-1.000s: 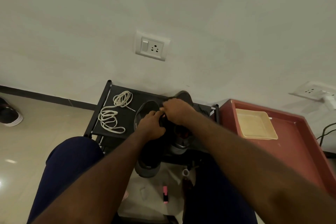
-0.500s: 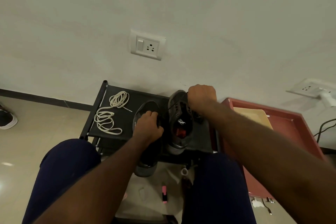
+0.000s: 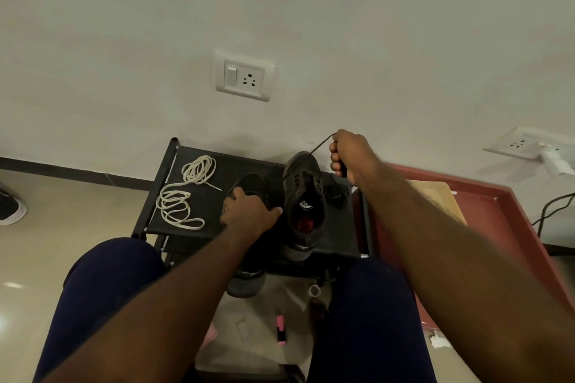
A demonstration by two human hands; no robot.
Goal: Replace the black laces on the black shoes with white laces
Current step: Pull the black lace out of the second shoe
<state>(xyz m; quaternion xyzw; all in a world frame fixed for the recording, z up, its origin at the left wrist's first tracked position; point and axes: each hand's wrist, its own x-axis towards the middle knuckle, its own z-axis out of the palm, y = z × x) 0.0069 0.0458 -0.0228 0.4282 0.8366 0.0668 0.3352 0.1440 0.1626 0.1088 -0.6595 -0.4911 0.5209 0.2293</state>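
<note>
Head: black lace [image 3: 322, 144] taut into right grip [image 3: 353, 154]

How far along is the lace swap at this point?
Early. Done: a black lace heap lies beside the right shoe, whose eyelets look empty. In hand: the right hand pulls a black lace taut while the left hand grips the other shoe. Left: both white laces lie untouched on the rack.

The shoes [image 3: 304, 196] on the rack [image 3: 237, 162] are seen closely from one wide-angle camera worn on the head, pointed forward and down.
</note>
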